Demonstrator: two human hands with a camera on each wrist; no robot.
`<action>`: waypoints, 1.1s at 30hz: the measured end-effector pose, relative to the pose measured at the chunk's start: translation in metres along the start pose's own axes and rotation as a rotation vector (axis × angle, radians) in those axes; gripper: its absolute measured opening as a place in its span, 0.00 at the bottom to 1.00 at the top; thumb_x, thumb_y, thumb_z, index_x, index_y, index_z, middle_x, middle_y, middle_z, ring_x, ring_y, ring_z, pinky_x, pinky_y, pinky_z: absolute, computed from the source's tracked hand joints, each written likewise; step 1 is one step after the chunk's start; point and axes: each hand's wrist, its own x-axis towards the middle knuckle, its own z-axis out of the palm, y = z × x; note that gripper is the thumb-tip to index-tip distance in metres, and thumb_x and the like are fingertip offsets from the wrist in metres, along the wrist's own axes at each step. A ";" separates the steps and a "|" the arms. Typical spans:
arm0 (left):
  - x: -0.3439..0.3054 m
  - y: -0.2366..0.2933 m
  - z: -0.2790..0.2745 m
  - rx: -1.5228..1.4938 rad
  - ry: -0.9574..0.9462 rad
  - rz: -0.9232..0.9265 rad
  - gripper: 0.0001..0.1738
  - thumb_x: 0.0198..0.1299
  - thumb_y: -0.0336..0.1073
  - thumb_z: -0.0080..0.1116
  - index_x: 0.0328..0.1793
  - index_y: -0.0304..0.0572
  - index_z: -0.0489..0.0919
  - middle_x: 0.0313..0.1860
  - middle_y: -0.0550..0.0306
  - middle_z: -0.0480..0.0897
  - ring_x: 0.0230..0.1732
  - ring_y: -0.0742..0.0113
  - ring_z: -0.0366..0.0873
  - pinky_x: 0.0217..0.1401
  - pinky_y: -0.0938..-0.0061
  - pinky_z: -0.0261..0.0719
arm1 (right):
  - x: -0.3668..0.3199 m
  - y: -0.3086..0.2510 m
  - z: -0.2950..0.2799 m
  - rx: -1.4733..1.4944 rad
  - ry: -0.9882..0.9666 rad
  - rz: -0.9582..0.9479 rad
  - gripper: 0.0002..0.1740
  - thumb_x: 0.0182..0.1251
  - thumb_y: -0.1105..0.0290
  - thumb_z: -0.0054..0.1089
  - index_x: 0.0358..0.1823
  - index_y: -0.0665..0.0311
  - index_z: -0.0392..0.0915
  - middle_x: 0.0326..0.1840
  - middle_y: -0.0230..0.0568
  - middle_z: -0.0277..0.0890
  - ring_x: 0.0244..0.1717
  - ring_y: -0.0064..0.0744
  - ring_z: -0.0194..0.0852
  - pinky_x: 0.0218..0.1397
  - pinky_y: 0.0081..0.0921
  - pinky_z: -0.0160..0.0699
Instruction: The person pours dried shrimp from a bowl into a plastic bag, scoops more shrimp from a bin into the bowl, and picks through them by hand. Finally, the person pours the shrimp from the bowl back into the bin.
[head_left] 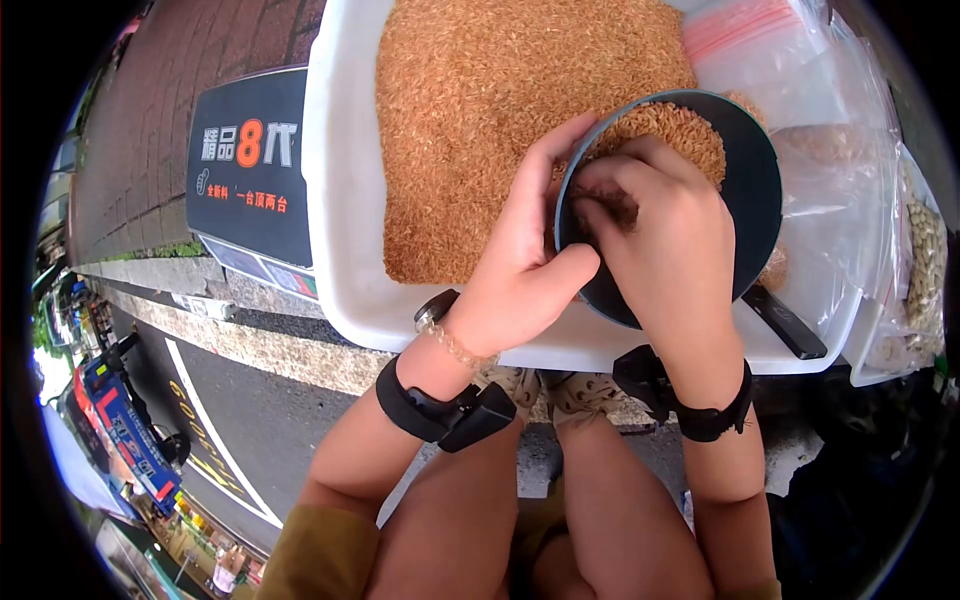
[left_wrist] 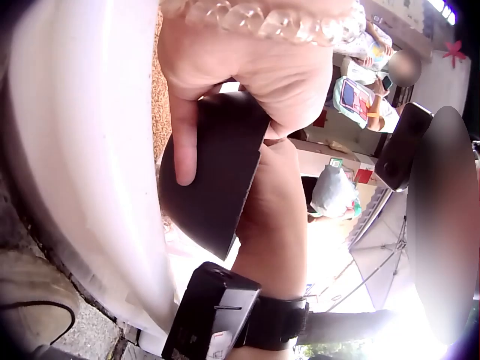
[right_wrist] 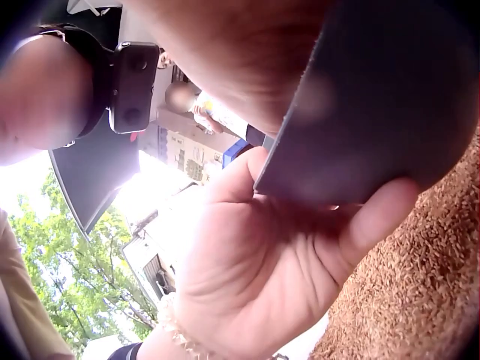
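Note:
A dark grey bowl-shaped container (head_left: pixel 752 190) is tilted over the white tub, with brown rice-like grains (head_left: pixel 690 130) inside it. My left hand (head_left: pixel 520 265) grips its near-left rim, the thumb lying along the edge and the fingers around the outside. In the left wrist view, the container's dark outer wall (left_wrist: pixel 217 161) shows beside a straight finger. My right hand (head_left: pixel 665 225) reaches inside with bent fingers, and its thumb and fingertips come together around some grains in the shade of the wall. The right wrist view has these fingertips hidden behind the container's wall (right_wrist: pixel 375 97).
The white tub (head_left: pixel 345 200) holds a large heap of the same grain (head_left: pixel 470 130). Clear plastic bags (head_left: pixel 830 190) lie on its right side, near a black handle (head_left: pixel 785 322). A dark-topped scale box (head_left: pixel 250 165) stands to the left. People (left_wrist: pixel 367 90) are in the background.

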 end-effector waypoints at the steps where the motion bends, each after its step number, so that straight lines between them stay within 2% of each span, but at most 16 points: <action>1: 0.000 0.000 0.000 0.000 0.001 0.001 0.40 0.41 0.17 0.40 0.67 0.36 0.48 0.61 0.52 0.58 0.62 0.66 0.55 0.65 0.74 0.52 | 0.000 0.000 0.001 -0.015 0.009 -0.006 0.04 0.40 0.76 0.59 0.22 0.62 0.76 0.25 0.37 0.70 0.30 0.38 0.71 0.35 0.32 0.70; 9: 0.000 0.003 0.002 -0.005 0.034 -0.006 0.40 0.41 0.17 0.38 0.67 0.36 0.47 0.59 0.52 0.59 0.60 0.68 0.57 0.64 0.74 0.53 | 0.002 0.003 0.004 0.001 0.015 -0.011 0.03 0.39 0.77 0.59 0.19 0.62 0.75 0.25 0.36 0.70 0.30 0.37 0.71 0.34 0.31 0.70; 15: 0.001 0.005 0.004 -0.006 0.042 -0.015 0.40 0.40 0.17 0.38 0.67 0.38 0.48 0.58 0.52 0.60 0.59 0.69 0.59 0.63 0.75 0.55 | 0.001 0.006 0.003 0.072 -0.015 0.037 0.04 0.39 0.78 0.58 0.19 0.62 0.74 0.25 0.37 0.69 0.27 0.38 0.71 0.29 0.31 0.71; 21: 0.000 0.001 0.002 -0.037 0.100 -0.090 0.39 0.41 0.18 0.37 0.66 0.38 0.50 0.57 0.55 0.61 0.58 0.70 0.60 0.62 0.76 0.55 | -0.004 0.006 -0.010 0.276 -0.034 0.058 0.05 0.40 0.78 0.58 0.21 0.63 0.71 0.22 0.38 0.66 0.22 0.37 0.70 0.24 0.29 0.68; 24: -0.001 0.000 0.004 -0.023 0.172 -0.150 0.39 0.41 0.19 0.38 0.66 0.38 0.51 0.51 0.59 0.65 0.47 0.75 0.64 0.50 0.82 0.66 | -0.011 0.012 -0.015 0.329 0.033 0.004 0.05 0.41 0.78 0.57 0.20 0.65 0.70 0.21 0.39 0.66 0.23 0.39 0.70 0.24 0.29 0.68; 26: -0.002 0.001 0.006 0.014 0.218 -0.177 0.39 0.41 0.19 0.39 0.67 0.37 0.52 0.54 0.57 0.66 0.49 0.73 0.65 0.49 0.82 0.67 | -0.017 0.015 -0.026 0.355 0.055 -0.032 0.06 0.41 0.79 0.57 0.19 0.66 0.69 0.19 0.41 0.65 0.23 0.39 0.69 0.25 0.29 0.68; 29: -0.002 0.000 0.010 -0.032 0.290 -0.168 0.39 0.40 0.19 0.38 0.67 0.36 0.51 0.53 0.57 0.67 0.49 0.73 0.66 0.49 0.83 0.66 | -0.034 0.013 -0.066 0.489 -0.016 0.090 0.06 0.40 0.82 0.57 0.22 0.65 0.71 0.21 0.37 0.71 0.19 0.28 0.66 0.22 0.20 0.65; 31: -0.004 -0.002 0.008 -0.048 0.315 -0.190 0.39 0.40 0.19 0.38 0.67 0.36 0.52 0.53 0.57 0.67 0.49 0.73 0.66 0.50 0.83 0.65 | -0.056 0.029 -0.085 0.609 0.061 0.180 0.07 0.42 0.84 0.56 0.24 0.66 0.73 0.23 0.33 0.73 0.20 0.18 0.64 0.23 0.14 0.62; 33: -0.004 -0.004 0.005 -0.053 0.347 -0.208 0.39 0.40 0.19 0.38 0.66 0.35 0.52 0.52 0.57 0.68 0.48 0.74 0.66 0.50 0.83 0.65 | -0.078 0.049 -0.113 0.645 0.173 0.332 0.06 0.45 0.85 0.57 0.26 0.67 0.74 0.24 0.31 0.74 0.22 0.13 0.63 0.25 0.11 0.61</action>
